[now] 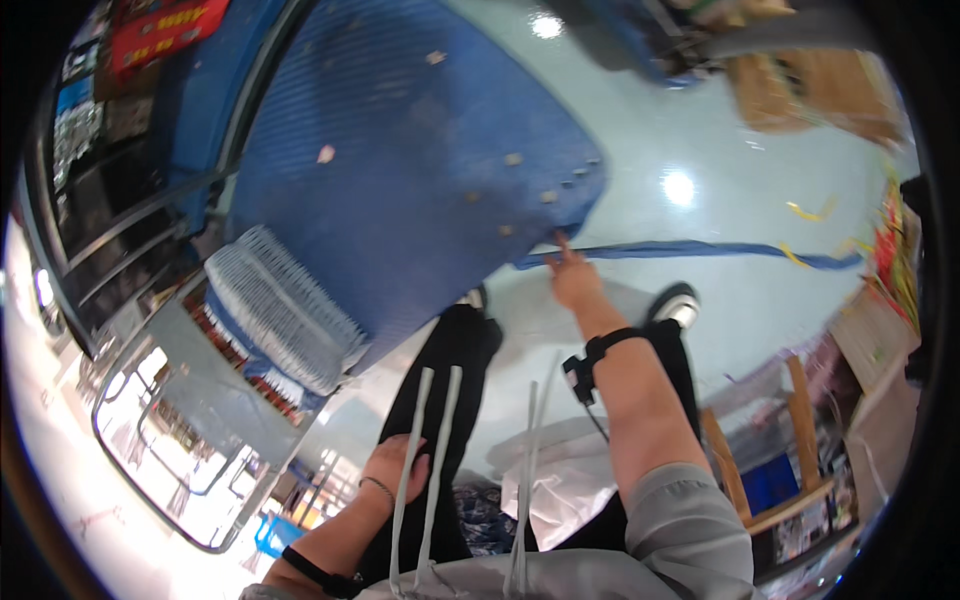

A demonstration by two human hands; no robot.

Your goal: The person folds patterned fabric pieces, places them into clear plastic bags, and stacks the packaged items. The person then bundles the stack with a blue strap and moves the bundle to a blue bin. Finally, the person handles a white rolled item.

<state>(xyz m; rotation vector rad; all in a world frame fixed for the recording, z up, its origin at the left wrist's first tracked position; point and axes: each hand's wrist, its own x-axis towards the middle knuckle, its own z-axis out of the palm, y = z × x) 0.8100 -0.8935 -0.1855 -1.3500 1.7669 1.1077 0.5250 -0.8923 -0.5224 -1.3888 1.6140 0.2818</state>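
My right hand (574, 276) reaches forward over a long blue strip (690, 250). Its index finger is extended to the near corner of a blue sheet-like surface (390, 187), the fingers apart. Whether a fingertip presses on the blue edge is too blurred to tell. Several small pale pieces, such as one pale piece (325, 154), and dark ones lie on the blue surface. My left hand (399, 466) rests on my left thigh (442, 375), holding nothing visible; its fingers are partly hidden.
Left of my legs, a grey ribbed cushion (281, 307) lies on a metal-framed chair (217, 405). A black metal rack (142, 217) stands at the far left. Cardboard (814, 90) lies at the upper right, and a wooden frame (795, 502) stands at the lower right. My shoe (675, 306) is on the pale glossy floor (645, 172).
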